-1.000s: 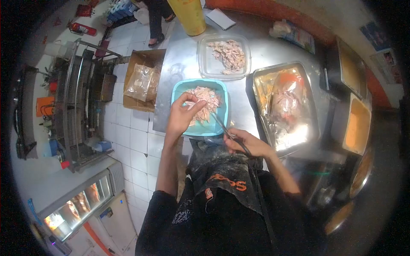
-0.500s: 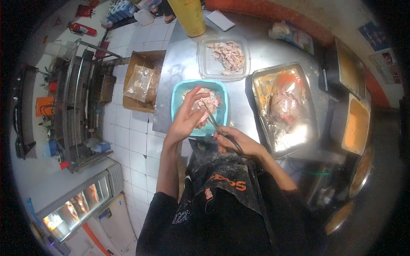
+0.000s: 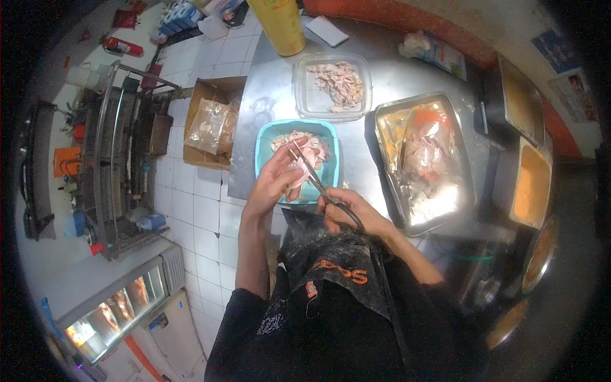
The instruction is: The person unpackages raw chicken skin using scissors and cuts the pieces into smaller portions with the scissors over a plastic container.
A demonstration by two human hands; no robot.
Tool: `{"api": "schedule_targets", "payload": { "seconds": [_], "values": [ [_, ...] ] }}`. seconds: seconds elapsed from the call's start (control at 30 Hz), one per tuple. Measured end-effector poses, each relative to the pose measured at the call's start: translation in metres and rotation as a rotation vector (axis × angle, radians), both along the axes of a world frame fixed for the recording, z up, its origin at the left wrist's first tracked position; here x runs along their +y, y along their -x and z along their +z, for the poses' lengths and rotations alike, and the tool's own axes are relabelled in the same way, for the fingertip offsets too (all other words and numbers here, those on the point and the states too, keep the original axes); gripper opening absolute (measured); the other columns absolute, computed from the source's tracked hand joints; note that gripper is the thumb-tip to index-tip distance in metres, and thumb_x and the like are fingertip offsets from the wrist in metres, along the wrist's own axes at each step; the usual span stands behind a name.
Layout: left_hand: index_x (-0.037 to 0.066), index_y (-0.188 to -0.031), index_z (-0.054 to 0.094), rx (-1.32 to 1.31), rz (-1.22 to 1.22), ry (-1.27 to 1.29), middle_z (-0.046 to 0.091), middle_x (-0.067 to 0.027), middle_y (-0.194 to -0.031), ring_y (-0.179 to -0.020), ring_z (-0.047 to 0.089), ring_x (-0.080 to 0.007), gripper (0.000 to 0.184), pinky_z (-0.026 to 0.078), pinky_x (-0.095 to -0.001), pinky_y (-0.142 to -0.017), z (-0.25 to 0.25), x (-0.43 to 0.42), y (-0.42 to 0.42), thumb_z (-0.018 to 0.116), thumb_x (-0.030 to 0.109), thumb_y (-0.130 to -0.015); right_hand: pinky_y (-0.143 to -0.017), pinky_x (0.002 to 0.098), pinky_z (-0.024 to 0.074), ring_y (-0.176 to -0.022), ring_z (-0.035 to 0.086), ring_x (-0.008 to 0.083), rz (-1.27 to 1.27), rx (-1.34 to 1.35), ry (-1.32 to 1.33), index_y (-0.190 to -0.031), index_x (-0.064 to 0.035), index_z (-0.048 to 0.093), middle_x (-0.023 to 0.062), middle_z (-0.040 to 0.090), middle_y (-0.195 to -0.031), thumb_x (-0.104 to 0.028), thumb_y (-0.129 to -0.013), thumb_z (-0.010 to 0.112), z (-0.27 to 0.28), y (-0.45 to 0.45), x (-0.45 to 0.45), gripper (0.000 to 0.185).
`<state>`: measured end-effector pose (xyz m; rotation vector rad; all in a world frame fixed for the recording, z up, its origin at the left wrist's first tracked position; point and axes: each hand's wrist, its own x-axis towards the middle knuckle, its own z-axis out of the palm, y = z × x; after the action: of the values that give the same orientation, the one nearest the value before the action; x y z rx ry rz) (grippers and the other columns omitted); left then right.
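Observation:
Over the turquoise basin (image 3: 263, 137) my left hand (image 3: 275, 175) holds a pale pink piece of meat (image 3: 302, 170) between its fingers. My right hand (image 3: 349, 209) is wrapped round the dark handles of the scissors (image 3: 313, 175). The scissor blades point up and left, reaching the meat at my left hand's fingers. More pale meat pieces (image 3: 319, 145) lie in the basin, partly hidden by my left hand. Behind the basin, a clear plastic container (image 3: 309, 102) holds a heap of similar pieces.
A metal tray (image 3: 470, 184) with plastic-covered contents stands on the right of the steel table (image 3: 254, 105). A yellow container (image 3: 280, 28) and white paper (image 3: 328, 30) are at the back. Left of the table is a cardboard box (image 3: 197, 156); farther left, a metal rack (image 3: 118, 137).
My left hand has turned and now holds a meat piece raised over the basin. The scissors have moved up and left to it. The person's legs at the back have gone from view.

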<state>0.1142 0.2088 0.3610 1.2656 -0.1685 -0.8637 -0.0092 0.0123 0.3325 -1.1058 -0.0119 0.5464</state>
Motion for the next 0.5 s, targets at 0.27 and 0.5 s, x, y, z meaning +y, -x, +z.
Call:
{"api": "schedule_targets", "payload": {
  "seconds": [0.27, 0.5],
  "values": [
    [-0.001, -0.143, 0.046, -0.027, 0.019, 0.134, 0.064, -0.0180, -0.129, -0.055, 0.046, 0.0010, 0.047, 0.035, -0.0154, -0.044, -0.002, -0.001, 0.005, 0.059, 0.013, -0.101, -0.056, 0.0241, 0.0426, -0.061, 0.055, 0.0078, 0.034, 0.044, 0.014, -0.100, -0.0063, 0.059, -0.0006, 0.058, -0.067, -0.032, -0.101, 0.065, 0.008, 0.000, 0.001, 0.026],
    [-0.001, -0.123, 0.062, -0.033, -0.057, 0.124, 0.070, -0.0080, -0.104, -0.050, 0.042, 0.0017, 0.029, 0.033, -0.0164, -0.043, -0.010, 0.007, 0.005, 0.060, 0.021, -0.104, -0.052, 0.0236, 0.0422, -0.056, 0.055, 0.0084, 0.075, 0.036, 0.038, -0.097, -0.0055, 0.059, 0.0004, 0.058, -0.065, -0.027, -0.098, 0.067, 0.010, 0.001, -0.004, 0.023]
  ]
}}
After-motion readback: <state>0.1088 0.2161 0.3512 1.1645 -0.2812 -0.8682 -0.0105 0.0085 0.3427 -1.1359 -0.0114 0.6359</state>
